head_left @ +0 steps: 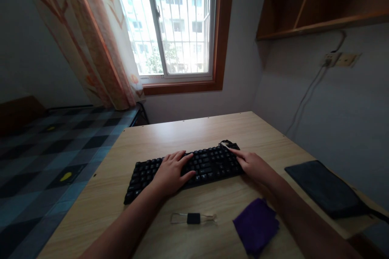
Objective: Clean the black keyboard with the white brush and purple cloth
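Observation:
A black keyboard [206, 164] lies slightly slanted on the wooden table. My left hand [172, 170] rests flat over its left-middle keys, fingers spread and nothing in them. At the keyboard's upper right corner, my right hand [247, 164] has its fingers pinched together around a slim pale stick-like thing [225, 145], too small to name. A dark looped part lies beside its tip. Nearer to me, between my forearms, is a small black block with wire loops [193, 218] at its ends. A crumpled purple cloth [257, 226] lies beside my right forearm.
A flat dark pouch or pad [325, 188] with a strap lies at the right edge of the table [182, 133]. A checked bed [75, 145] stands to the left, with a curtain and window beyond. A shelf [319, 24] and wall socket are at the right.

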